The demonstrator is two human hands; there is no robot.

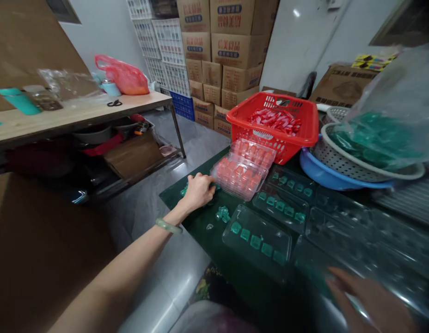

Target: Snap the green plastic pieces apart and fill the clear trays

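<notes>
The left grip [199, 190] curls over loose green pieces [184, 190] near the dark surface's [197, 219] edge; whether it pinches any is hidden. The right grip [370, 296] is blurred, its state impossible to tell. A green cluster [223, 214] lies between the left grip and trays [270, 225] holding rows of green pieces

Left hand [199, 189] is curling over small green pieces [184, 190] near the dark table's [214, 245] edge; grip hidden. A pale bangle [168, 225] is circling that wrist. Right hand [369, 300], blurred, is hanging low beside clear trays [339, 226]; contact unclear. Three filled trays [261, 221] are each holding five green pieces in a row. Behind, packs of red pieces [239, 175] are sitting just beside a red basket [309, 121].
</notes>
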